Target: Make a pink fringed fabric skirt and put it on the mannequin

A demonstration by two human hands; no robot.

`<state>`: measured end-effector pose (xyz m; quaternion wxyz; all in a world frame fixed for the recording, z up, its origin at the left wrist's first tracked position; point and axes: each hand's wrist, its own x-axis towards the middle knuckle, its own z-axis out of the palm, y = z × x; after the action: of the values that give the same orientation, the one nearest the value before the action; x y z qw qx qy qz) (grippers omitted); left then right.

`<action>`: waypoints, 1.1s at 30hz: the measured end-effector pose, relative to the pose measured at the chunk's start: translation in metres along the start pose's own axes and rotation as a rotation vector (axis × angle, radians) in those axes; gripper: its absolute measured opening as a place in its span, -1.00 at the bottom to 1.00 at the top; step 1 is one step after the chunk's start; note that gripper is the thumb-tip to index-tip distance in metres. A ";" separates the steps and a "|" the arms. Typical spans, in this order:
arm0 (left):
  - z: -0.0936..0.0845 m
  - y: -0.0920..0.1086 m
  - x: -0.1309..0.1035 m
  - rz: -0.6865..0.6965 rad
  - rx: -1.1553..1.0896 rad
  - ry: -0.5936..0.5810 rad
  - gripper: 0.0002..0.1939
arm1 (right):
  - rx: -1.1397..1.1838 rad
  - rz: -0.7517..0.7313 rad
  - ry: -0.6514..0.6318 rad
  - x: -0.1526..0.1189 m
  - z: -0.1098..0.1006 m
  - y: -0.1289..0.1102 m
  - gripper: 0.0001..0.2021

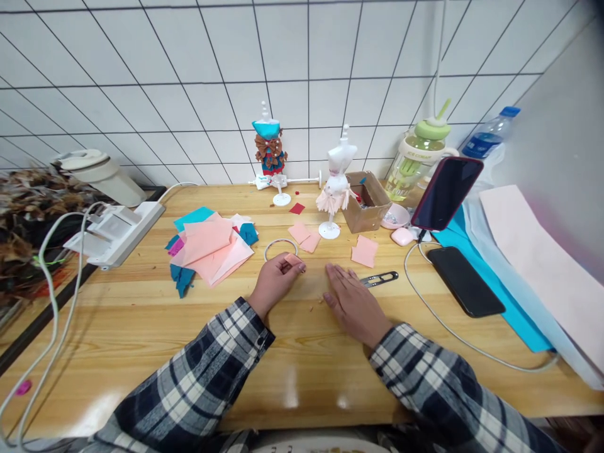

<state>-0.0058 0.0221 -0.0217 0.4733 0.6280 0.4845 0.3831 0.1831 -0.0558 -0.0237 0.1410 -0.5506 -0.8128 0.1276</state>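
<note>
My left hand [278, 281] pinches a small pink paper piece [292, 258] beside a metal ring [275, 242] on the wooden table. Flat on the tabletop, fingers stretched out, lies my right hand [353, 302]. The thread snips [380, 279] are partly under or behind its fingers. Pink squares [310, 240] lie beyond my hands, and another pink piece [365, 251] is at the right. A small white dress form [340, 157] wears a pale pink ruffled skirt [334, 199]. Behind it to the left stands a second form in blue, brown and red [270, 148].
Pink and blue sheets [212, 245] are piled at left, near a power strip [117, 236] with cables. A cardboard box [367, 217], a green-lidded bottle [418, 157], an upright phone [446, 192], a flat phone [466, 281] and large sheets [542, 251] stand or lie right.
</note>
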 end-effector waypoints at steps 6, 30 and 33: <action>0.000 -0.002 0.000 0.026 -0.025 -0.005 -0.80 | 0.052 -0.216 -0.126 -0.032 -0.004 -0.005 -0.44; 0.000 -0.006 0.003 0.023 -0.046 0.038 -0.82 | 0.083 -0.363 -0.139 0.003 -0.014 0.019 -0.45; 0.000 -0.007 0.004 0.021 -0.029 0.040 -0.80 | 0.205 -0.526 -0.203 0.022 -0.016 0.029 -0.62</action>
<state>-0.0060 0.0266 -0.0281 0.4685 0.6182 0.4818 0.4076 0.2062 -0.0244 -0.0179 0.1418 -0.2887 -0.9204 0.2225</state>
